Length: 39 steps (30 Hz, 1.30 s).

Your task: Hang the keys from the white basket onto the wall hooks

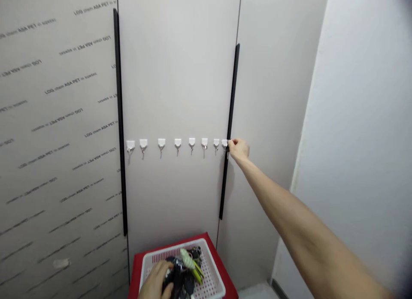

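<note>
My right fingers (232, 145) bunch at the rightmost small white square-backed hook (224, 143) in a row of eight on the pale grey panel (177, 76). My left fingers (164, 267) rest against dark objects (179, 274) in a white perforated plastic basket (210, 282) on a red flat surface (136, 264).

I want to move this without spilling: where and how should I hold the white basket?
Probably by the rim of the white basket, at its left and right walls, coming from both sides together. It is open on top with a jumbled heap inside, so lifting one side alone might spill it.
</note>
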Each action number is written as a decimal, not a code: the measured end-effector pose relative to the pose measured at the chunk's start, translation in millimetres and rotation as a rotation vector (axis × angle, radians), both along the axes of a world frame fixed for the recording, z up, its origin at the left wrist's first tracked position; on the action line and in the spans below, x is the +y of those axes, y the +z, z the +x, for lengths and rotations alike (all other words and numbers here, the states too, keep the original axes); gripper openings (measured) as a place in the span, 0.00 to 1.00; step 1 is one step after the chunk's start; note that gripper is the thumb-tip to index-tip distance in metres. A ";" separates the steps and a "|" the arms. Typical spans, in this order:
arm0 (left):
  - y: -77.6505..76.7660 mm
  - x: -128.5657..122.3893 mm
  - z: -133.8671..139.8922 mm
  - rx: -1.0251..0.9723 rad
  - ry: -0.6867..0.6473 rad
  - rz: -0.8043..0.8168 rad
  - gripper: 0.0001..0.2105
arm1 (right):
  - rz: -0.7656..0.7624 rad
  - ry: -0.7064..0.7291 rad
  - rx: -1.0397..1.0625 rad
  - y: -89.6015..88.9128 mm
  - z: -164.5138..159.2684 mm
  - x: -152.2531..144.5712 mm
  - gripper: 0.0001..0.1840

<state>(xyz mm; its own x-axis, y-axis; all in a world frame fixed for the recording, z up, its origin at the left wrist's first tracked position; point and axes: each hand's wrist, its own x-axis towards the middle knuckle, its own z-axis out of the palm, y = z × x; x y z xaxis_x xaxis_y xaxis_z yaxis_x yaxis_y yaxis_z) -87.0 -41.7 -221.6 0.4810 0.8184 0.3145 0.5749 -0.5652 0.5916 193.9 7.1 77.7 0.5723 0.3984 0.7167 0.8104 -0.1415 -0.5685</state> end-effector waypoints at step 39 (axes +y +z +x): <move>212.0 7.4 25.3 -0.681 -0.395 -0.749 0.29 | -0.400 1.571 0.891 -99.4 -140.7 -60.2 0.30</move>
